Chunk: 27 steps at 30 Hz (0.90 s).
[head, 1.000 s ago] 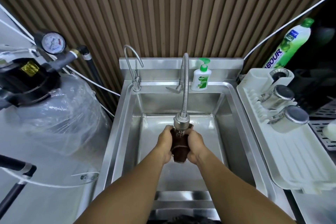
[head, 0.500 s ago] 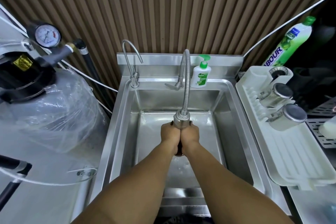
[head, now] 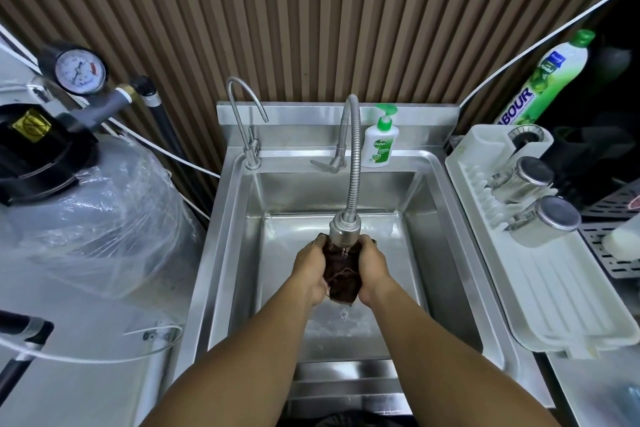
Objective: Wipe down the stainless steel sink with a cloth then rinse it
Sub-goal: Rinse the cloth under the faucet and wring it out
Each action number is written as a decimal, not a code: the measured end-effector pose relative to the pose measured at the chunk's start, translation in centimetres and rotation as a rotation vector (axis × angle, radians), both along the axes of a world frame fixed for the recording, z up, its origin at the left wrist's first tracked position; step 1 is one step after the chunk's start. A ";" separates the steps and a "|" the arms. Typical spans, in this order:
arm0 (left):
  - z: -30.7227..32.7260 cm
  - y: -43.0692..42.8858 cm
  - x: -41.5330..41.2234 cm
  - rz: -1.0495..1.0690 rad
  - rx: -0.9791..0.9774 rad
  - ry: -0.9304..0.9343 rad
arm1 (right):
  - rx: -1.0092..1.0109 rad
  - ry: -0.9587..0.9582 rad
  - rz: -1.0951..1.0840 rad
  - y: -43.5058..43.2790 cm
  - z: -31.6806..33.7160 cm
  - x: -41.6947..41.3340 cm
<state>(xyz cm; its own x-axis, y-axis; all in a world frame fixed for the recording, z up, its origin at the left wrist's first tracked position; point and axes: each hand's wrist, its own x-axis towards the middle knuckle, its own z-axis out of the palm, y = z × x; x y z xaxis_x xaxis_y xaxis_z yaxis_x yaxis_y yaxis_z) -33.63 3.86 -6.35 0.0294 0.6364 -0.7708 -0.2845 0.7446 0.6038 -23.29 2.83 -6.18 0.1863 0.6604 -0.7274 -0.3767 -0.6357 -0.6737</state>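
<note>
Since half a second earlier, both hands had drawn slightly apart, showing more of the dark brown wet cloth (head: 341,276) that had been almost hidden between them. The cloth was held bunched above the middle of the rectangular stainless steel sink (head: 221,236). It sat just under the head of the ribbed flexible steel faucet (head: 344,229) at its twelve o'clock, with water running onto it. The left hand (head: 310,270) gripped it from nine o'clock and the right hand (head: 374,270) from three o'clock, the fingers of both curled round the fabric.

On the sink's back ledge stood a slim gooseneck steel tap (head: 244,121) at eleven o'clock and a white pump soap bottle with a green top (head: 380,144) at one o'clock. A white plastic drying rack (head: 554,305) with two steel cups (head: 550,218) lay at the sink's three o'clock. A plastic-wrapped grey tank (head: 97,218) with a round pressure gauge (head: 80,72) stood at nine o'clock.
</note>
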 end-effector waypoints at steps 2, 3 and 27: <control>0.1 -0.3 -0.3 -0.032 -0.077 -0.074 | 0.021 0.042 -0.008 -0.3 0.0 0.4; 0.1 -0.4 -0.3 -0.052 -0.111 -0.104 | 0.034 0.069 -0.011 -0.4 -0.1 0.4; 0.8 0.5 2.3 -0.029 -0.012 0.127 | 0.034 -0.269 0.016 1.0 -0.5 -1.6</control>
